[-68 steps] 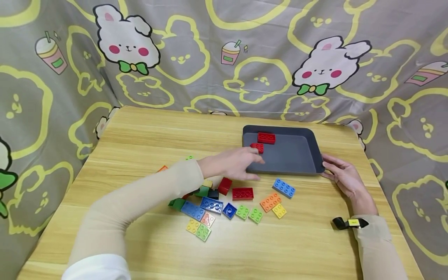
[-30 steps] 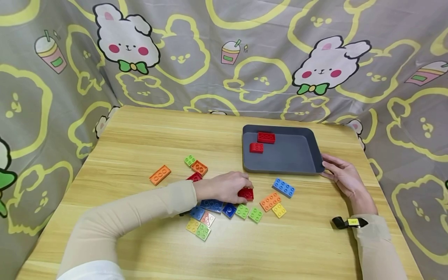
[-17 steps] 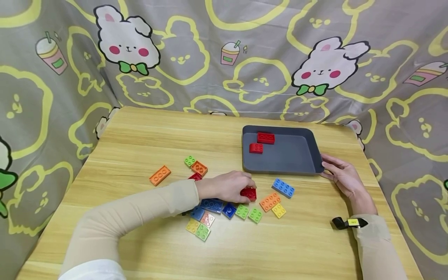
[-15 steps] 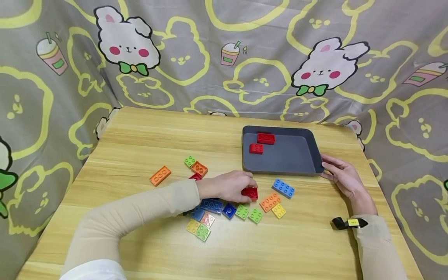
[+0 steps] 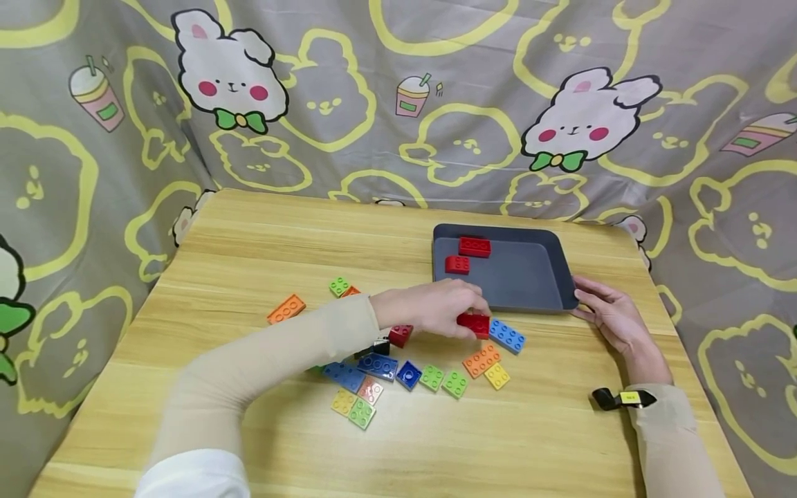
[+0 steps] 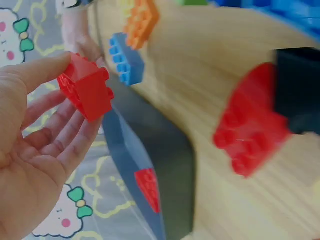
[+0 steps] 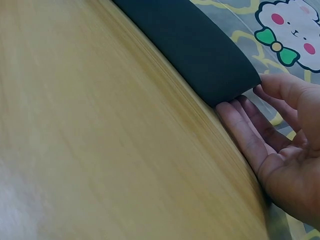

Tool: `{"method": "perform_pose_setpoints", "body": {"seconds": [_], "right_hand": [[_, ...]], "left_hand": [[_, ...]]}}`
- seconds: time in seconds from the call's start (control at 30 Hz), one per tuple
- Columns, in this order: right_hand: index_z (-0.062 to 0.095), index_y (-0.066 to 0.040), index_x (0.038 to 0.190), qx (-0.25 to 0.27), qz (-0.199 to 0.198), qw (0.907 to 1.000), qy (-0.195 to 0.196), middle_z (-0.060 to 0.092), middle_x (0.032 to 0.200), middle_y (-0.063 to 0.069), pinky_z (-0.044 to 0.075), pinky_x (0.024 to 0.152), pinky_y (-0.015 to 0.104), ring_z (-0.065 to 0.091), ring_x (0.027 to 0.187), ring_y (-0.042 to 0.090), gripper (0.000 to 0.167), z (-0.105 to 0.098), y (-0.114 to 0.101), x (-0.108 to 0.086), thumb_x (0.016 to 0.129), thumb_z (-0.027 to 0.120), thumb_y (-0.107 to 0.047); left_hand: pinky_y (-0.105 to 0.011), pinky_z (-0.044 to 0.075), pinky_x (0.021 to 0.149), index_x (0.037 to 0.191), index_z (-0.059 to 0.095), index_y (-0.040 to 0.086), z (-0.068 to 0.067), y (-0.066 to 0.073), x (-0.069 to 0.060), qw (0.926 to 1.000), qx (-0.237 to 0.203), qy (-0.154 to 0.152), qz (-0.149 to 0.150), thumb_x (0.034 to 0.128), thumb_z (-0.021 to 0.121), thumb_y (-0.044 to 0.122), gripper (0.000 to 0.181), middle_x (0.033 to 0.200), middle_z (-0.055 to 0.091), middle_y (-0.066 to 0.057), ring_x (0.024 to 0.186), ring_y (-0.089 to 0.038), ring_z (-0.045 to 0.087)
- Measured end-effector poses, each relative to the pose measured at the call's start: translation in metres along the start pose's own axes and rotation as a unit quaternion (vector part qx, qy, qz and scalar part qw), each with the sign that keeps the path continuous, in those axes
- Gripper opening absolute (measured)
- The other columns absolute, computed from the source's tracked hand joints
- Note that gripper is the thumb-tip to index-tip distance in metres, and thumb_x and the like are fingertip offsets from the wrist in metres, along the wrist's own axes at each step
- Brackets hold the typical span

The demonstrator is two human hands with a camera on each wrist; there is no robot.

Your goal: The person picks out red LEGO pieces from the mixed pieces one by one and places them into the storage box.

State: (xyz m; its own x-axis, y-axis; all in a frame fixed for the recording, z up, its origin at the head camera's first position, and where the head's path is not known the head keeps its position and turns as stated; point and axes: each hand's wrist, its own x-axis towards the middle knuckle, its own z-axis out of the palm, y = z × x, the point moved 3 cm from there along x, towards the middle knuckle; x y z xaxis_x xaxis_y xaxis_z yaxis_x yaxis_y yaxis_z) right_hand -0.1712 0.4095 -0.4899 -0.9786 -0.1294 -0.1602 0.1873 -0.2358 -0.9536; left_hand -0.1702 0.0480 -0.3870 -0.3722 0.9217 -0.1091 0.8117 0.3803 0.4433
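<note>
My left hand pinches a red toy brick between thumb and fingers, just in front of the grey tray. Close up in the left wrist view, the red brick is held off the table, with studs along one side. On the tray's left part lie two red bricks, a longer one and a shorter one with a rounded end. At the tray's near right corner my right hand grips the edge; in the right wrist view its thumb and fingers meet the dark tray corner.
Right beside the held brick lies a blue brick, with an orange brick and a yellow one nearer. Several mixed bricks spread leftward, including a dark blue one; my left arm covers part of them. A patterned curtain surrounds the table.
My left hand left the tray, took hold of a red brick among the loose ones, and has carried it right and back toward the tray. The right hand has stayed at the tray corner.
</note>
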Motion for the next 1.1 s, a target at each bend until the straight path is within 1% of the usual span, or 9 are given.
{"method": "perform_pose_setpoints", "body": {"seconds": [0.1, 0.2, 0.33, 0.43, 0.57, 0.67, 0.87, 0.97, 1.1], "right_hand": [[0.074, -0.013, 0.133, 0.002, 0.000, 1.0000, -0.001, 0.077, 0.123, -0.013, 0.065, 0.083, 0.027, 0.077, 0.105, 0.005, 0.037, 0.000, 0.000, 0.000, 0.104, 0.059, 0.004], [0.074, -0.013, 0.134, 0.001, 0.002, 1.0000, -0.001, 0.077, 0.123, -0.013, 0.065, 0.083, 0.027, 0.077, 0.105, 0.006, 0.037, 0.000, -0.001, -0.001, 0.104, 0.059, 0.004], [0.074, -0.014, 0.134, -0.002, 0.005, 1.0000, 0.002, 0.077, 0.123, -0.013, 0.065, 0.083, 0.027, 0.077, 0.104, 0.005, 0.038, -0.001, -0.001, -0.001, 0.104, 0.059, 0.003], [0.074, -0.014, 0.134, -0.004, 0.006, 1.0000, 0.003, 0.077, 0.123, -0.014, 0.065, 0.083, 0.026, 0.077, 0.104, 0.005, 0.037, -0.001, -0.002, -0.001, 0.104, 0.059, 0.003], [0.074, -0.014, 0.134, -0.001, 0.005, 1.0000, 0.000, 0.077, 0.123, -0.013, 0.065, 0.084, 0.027, 0.077, 0.105, 0.005, 0.038, -0.001, -0.001, 0.000, 0.104, 0.059, 0.003], [0.074, -0.013, 0.134, 0.001, 0.005, 1.0000, -0.003, 0.077, 0.124, -0.012, 0.065, 0.084, 0.027, 0.077, 0.105, 0.006, 0.038, -0.001, -0.001, 0.000, 0.104, 0.058, 0.004], [0.074, -0.014, 0.134, -0.001, 0.007, 1.0000, -0.004, 0.077, 0.124, -0.012, 0.064, 0.084, 0.026, 0.077, 0.105, 0.006, 0.037, 0.001, -0.001, -0.001, 0.104, 0.059, 0.003], [0.074, -0.014, 0.133, 0.000, 0.009, 1.0000, -0.004, 0.077, 0.124, -0.012, 0.064, 0.084, 0.026, 0.077, 0.104, 0.007, 0.037, 0.001, -0.002, -0.002, 0.104, 0.059, 0.002], [0.074, -0.014, 0.133, 0.000, 0.008, 1.0000, -0.005, 0.077, 0.124, -0.012, 0.065, 0.084, 0.027, 0.077, 0.105, 0.007, 0.037, 0.001, -0.002, -0.001, 0.104, 0.058, 0.003]], "left_hand": [[-0.023, 0.049, 0.092, 0.138, 0.070, 0.011, -0.006, 0.002, 0.009, 1.0000, 0.006, 0.003, -0.001, 0.0973, 0.077, 0.033, 0.047, 0.118, 0.072, -0.003, 0.103, -0.013, 0.061], [-0.023, 0.050, 0.098, 0.140, 0.068, 0.012, -0.010, 0.002, 0.016, 1.0000, 0.006, -0.003, -0.006, 0.0984, 0.076, 0.032, 0.046, 0.125, 0.072, -0.002, 0.111, -0.012, 0.063], [-0.025, 0.051, 0.105, 0.141, 0.067, 0.013, -0.016, -0.002, 0.024, 0.9999, -0.002, -0.003, -0.014, 0.0992, 0.075, 0.032, 0.047, 0.134, 0.070, -0.002, 0.120, -0.013, 0.063], [-0.028, 0.049, 0.107, 0.140, 0.068, 0.014, -0.024, -0.009, 0.029, 0.9996, -0.001, 0.013, -0.024, 0.0990, 0.075, 0.033, 0.046, 0.135, 0.070, -0.002, 0.121, -0.016, 0.063], [-0.030, 0.049, 0.108, 0.140, 0.068, 0.014, -0.031, -0.022, 0.036, 0.9985, 0.007, 0.033, -0.043, 0.0989, 0.075, 0.035, 0.046, 0.135, 0.070, -0.003, 0.121, -0.017, 0.062], [-0.028, 0.051, 0.105, 0.139, 0.068, 0.013, -0.033, -0.032, 0.040, 0.9980, 0.000, 0.039, -0.049, 0.0984, 0.076, 0.034, 0.046, 0.134, 0.071, -0.004, 0.119, -0.017, 0.063], [-0.027, 0.054, 0.099, 0.137, 0.069, 0.011, -0.035, -0.043, 0.052, 0.9974, -0.013, 0.050, -0.050, 0.0974, 0.077, 0.031, 0.045, 0.129, 0.073, -0.005, 0.114, -0.017, 0.065], [-0.025, 0.054, 0.100, 0.137, 0.069, 0.011, -0.035, -0.048, 0.059, 0.9967, -0.019, 0.052, -0.060, 0.0974, 0.077, 0.030, 0.045, 0.129, 0.074, -0.004, 0.114, -0.016, 0.065], [-0.026, 0.053, 0.103, 0.137, 0.069, 0.010, -0.036, -0.052, 0.068, 0.9960, -0.022, 0.057, -0.064, 0.0975, 0.077, 0.029, 0.045, 0.131, 0.073, -0.004, 0.116, -0.016, 0.065]]}}
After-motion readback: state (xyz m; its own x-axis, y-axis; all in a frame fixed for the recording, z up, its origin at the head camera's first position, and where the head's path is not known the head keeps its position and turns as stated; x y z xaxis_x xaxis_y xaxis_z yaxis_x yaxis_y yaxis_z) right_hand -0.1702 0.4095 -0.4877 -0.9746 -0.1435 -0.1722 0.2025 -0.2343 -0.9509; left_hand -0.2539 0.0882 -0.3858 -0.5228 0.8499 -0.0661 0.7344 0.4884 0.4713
